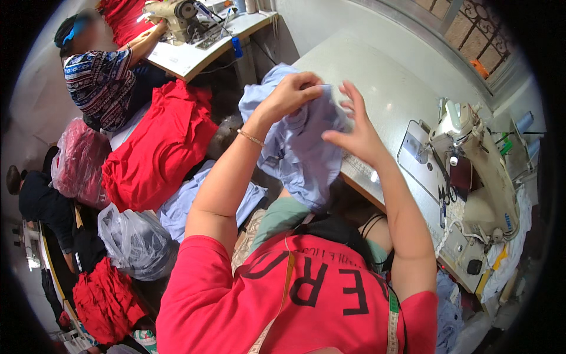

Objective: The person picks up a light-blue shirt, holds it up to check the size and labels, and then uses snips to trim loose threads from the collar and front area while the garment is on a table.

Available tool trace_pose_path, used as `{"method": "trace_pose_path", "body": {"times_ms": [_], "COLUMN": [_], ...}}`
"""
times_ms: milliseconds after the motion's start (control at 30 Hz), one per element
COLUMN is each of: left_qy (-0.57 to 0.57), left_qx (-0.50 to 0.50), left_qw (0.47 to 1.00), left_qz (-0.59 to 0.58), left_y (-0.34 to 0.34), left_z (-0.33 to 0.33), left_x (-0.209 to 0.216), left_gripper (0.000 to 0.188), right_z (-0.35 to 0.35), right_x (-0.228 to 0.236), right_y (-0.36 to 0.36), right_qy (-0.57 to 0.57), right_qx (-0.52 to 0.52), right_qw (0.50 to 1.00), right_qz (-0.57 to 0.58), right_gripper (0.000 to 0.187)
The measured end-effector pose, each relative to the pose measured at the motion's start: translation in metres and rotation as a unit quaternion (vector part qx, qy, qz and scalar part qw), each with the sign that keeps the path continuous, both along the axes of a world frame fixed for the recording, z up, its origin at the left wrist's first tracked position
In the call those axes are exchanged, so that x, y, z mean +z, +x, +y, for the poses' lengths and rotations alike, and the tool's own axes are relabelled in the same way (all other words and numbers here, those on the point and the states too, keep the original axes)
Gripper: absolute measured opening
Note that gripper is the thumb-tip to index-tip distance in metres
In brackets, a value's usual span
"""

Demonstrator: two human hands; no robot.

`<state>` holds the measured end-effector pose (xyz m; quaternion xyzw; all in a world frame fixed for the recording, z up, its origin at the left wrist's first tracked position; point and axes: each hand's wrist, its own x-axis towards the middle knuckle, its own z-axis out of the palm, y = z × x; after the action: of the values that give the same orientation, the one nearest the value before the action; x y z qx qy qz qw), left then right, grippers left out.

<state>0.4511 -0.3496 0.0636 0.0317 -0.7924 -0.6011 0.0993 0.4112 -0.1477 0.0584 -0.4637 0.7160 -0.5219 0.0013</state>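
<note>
A crumpled piece of light blue fabric (309, 150) hangs in front of me, beside the near left edge of the white sewing table. My left hand (293, 94) is closed on its upper edge, fingers bent over the cloth. Just right of the fabric, my right hand (362, 133) is raised with thumb and fingers spread and nothing between them. The cloth's lower end drops toward my lap. Whether it is a whole garment or a cut part, I cannot tell.
On the table (377, 76), a sewing machine (477, 159) stands to the right with black scissors (451, 192) near it. Red cloth (162, 141), light blue cloth (184, 200) and a plastic bag (135, 239) lie left. A co-worker (100, 85) sits at another sewing machine (177, 20).
</note>
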Motion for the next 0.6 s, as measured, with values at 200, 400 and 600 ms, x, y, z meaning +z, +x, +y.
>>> {"method": "trace_pose_path", "body": {"times_ms": [200,400,600], "left_qy": [-0.174,-0.025,0.186], "left_qx": [-0.01,0.123,0.081], "left_qw": [0.913,0.992,0.975], "left_qz": [0.369,-0.012,-0.091], "left_y": [0.055,0.135,0.104], "left_z": [0.031,0.041,0.073], "left_x": [0.058,-0.076,-0.128], "left_gripper": [0.021,0.023,0.026], "right_z": [-0.045,-0.029,-0.017], "right_x": [0.036,0.078,0.083], "right_y": [-0.031,-0.02,0.008], "right_qy": [-0.081,-0.162,-0.216], "right_qx": [0.116,0.113,0.037], "right_qw": [0.979,0.955,0.959], "right_qz": [-0.148,-0.219,-0.178], "right_gripper": [0.052,0.028,0.031]}}
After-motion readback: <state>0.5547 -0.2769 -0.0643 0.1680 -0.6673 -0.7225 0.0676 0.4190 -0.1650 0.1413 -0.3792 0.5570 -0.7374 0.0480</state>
